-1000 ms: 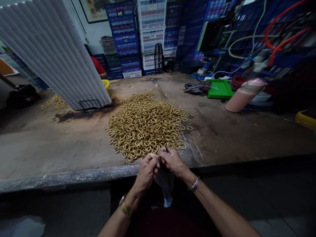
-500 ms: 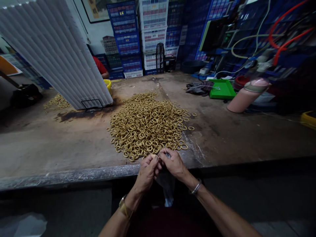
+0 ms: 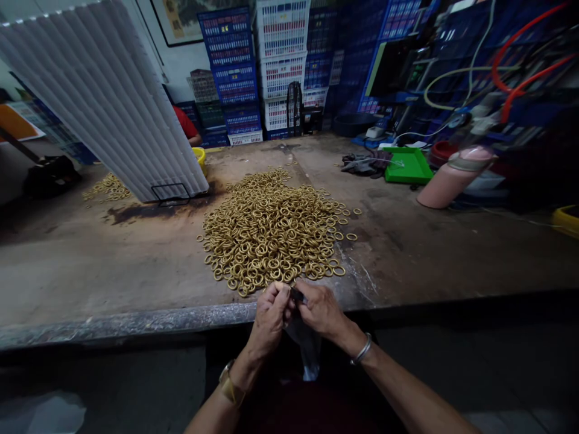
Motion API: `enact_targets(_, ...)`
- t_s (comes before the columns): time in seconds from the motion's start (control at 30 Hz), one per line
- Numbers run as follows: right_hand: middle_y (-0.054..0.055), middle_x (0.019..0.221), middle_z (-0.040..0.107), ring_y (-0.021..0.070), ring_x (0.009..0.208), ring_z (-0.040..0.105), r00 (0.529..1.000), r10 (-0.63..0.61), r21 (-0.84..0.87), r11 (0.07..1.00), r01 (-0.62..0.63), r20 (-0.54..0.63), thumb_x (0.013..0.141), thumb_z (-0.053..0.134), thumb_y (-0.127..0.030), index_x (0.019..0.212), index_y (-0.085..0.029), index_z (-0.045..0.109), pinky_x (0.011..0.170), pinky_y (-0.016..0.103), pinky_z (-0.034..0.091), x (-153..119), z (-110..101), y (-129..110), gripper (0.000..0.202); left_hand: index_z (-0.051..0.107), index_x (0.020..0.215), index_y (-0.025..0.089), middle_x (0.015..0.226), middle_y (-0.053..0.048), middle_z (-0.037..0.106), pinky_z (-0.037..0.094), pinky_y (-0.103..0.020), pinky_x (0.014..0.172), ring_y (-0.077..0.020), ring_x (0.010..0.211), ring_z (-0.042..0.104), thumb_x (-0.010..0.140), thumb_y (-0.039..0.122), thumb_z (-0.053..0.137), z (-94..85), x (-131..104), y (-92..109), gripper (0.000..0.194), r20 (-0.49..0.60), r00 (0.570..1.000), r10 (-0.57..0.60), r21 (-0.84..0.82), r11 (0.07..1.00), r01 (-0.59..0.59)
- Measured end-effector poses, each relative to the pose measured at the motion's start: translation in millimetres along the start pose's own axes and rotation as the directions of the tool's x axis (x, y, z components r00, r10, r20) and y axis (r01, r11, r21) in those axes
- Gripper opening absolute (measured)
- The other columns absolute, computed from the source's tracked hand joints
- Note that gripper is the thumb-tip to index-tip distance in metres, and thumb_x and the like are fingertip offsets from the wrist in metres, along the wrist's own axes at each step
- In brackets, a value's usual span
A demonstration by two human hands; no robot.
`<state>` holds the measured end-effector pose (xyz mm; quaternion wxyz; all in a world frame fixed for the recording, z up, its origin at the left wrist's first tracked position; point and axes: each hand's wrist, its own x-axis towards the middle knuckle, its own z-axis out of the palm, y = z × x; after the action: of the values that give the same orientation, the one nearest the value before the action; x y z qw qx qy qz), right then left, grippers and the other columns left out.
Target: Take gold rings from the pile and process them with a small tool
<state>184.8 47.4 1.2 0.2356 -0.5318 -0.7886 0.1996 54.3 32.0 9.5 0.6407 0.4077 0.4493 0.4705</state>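
A wide heap of gold-coloured metal rings lies on the worn table, right in front of my hands. At its near edge my left hand is closed in a pinch; what sits between its fingertips is too small to make out. My right hand meets it there, fingers closed around a small dark object, mostly hidden by the fingers. Below both hands hangs a translucent plastic bag or sheet, over my lap.
A tall corrugated white panel leans in a black wire stand at left. Behind it are more rings, a yellow container and a person's red sleeve. A green tray, gloves and a pink bottle stand at right.
My right hand has turned, its fingers curling further over, and the dark object now shows between the two hands. My left hand keeps its pinch. The view has shifted slightly.
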Motion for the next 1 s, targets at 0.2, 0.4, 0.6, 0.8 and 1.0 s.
enact_targets(0.2,0.003,0.067,0.062,0.0147,0.061,0.054,0.997,0.055,-0.117,0.992,-0.049,0.053,0.068,0.042,-0.011,0.079,-0.018,0.055,0.055,0.024,0.027,1.2,0.3,-4.9,0.019,0.044,0.065,0.016,0.051,0.006,0.039,0.024,-0.016,0.040,-0.0043,0.041,0.031,0.077,0.050,0.049,-1.9,0.6,-0.4,0.036,-0.031,0.999,0.031,0.084,0.996,-0.028)
enact_targets(0.4,0.004,0.069,0.062,0.0145,0.061,0.053,0.986,0.159,-0.141,0.979,-0.150,0.056,0.071,0.044,-0.014,0.081,-0.020,0.057,0.054,0.024,0.026,6.4,-1.6,9.7,0.017,0.046,0.067,0.017,0.053,0.005,0.043,0.025,-0.016,0.039,-0.0042,0.041,0.033,0.076,0.049,0.050,-0.3,-10.0,2.5,0.034,-0.016,1.000,0.009,0.072,0.997,-0.008)
enact_targets(0.6,-0.002,0.056,0.051,0.0096,0.052,0.043,0.973,0.224,0.335,0.922,-0.195,-0.049,0.078,0.043,-0.027,0.066,-0.019,0.053,0.052,0.021,0.031,12.3,2.8,11.7,0.018,0.046,0.072,0.017,0.054,0.006,0.045,0.025,-0.015,0.038,-0.0034,0.040,0.035,0.072,0.049,0.057,2.1,-11.1,6.0,0.033,0.028,0.992,-0.123,-0.254,0.959,0.126)
enact_targets(0.8,-0.007,0.051,0.043,0.0046,0.038,0.030,0.929,0.215,0.786,0.497,-0.368,0.300,0.078,0.045,-0.044,0.067,-0.018,0.047,0.036,0.017,0.023,9.7,5.7,-6.8,0.028,0.044,0.071,0.017,0.053,0.006,0.046,0.021,-0.015,0.036,-0.0026,0.038,0.034,0.072,0.046,0.058,-1.3,-5.9,2.5,0.032,-0.002,0.992,-0.123,-0.314,0.942,0.117)
enact_targets(1.0,-0.008,0.050,0.044,0.0030,0.037,0.029,0.922,0.235,0.818,0.430,-0.382,0.307,0.073,0.054,-0.038,0.067,-0.017,0.047,0.034,0.016,0.021,9.4,5.4,-9.9,0.022,0.041,0.068,0.017,0.057,0.005,0.048,0.023,-0.015,0.036,-0.0030,0.040,0.037,0.072,0.040,0.060,-3.9,-6.3,3.8,0.031,0.008,0.993,-0.120,-0.333,0.936,0.116)
